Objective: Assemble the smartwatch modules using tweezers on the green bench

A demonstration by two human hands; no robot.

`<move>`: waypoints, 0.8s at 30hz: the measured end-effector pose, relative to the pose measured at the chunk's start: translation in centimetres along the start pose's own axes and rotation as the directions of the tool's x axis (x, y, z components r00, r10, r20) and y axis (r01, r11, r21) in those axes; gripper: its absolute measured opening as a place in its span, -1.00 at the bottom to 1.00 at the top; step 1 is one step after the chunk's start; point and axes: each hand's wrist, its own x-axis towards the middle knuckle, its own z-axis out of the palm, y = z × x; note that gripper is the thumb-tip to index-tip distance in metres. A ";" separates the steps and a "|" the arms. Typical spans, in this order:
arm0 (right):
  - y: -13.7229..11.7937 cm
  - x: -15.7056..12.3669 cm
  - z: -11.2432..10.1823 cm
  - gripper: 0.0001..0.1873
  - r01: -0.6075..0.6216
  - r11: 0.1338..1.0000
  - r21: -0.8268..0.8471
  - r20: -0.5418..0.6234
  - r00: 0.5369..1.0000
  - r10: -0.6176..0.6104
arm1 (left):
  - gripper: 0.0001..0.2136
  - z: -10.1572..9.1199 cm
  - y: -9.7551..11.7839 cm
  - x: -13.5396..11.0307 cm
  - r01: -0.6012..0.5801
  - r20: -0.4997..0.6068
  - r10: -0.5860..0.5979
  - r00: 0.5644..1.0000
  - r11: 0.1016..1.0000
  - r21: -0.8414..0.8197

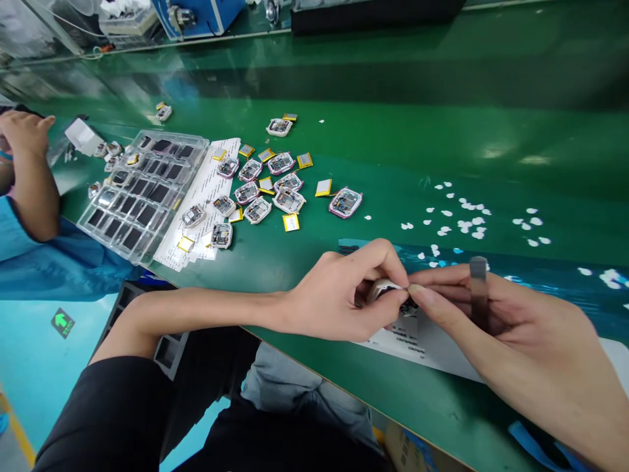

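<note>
My left hand (344, 292) grips a small white watch-like device (382, 287) near the table's front edge. My right hand (496, 321) meets it from the right, its fingertips pressed against the device. A dark flat tool (478, 288), probably tweezers, stands up between the right hand's fingers. Both hands hover over a white printed sheet (417, 341) on the green table (393, 164). The device is mostly hidden by my fingers.
Several open watch bodies (287, 200) with yellow batteries (323, 187) lie scattered at centre left. Beside them is a clear tray (142, 193) of dark screens. White sticker bits (462, 223) dot the right. A co-worker's arm (29, 177) in a blue sleeve rests at far left.
</note>
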 end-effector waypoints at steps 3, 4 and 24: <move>0.2 -0.1 0.1 -0.59 -0.036 0.999 0.018 -0.004 0.999 0.036 | -0.89 -0.1 -0.2 0.0 -0.011 0.040 0.011 0.999 1.000 -0.001; 0.2 -0.1 0.1 -0.59 -0.042 0.999 0.017 -0.011 0.999 0.043 | -0.89 -0.1 -0.2 0.0 -0.015 0.056 0.014 0.998 1.000 0.011; 0.0 0.4 -0.8 -0.24 -0.037 0.992 -0.117 -0.001 0.999 0.037 | -0.86 -0.3 0.7 0.4 0.275 0.177 -0.225 0.958 0.894 -0.353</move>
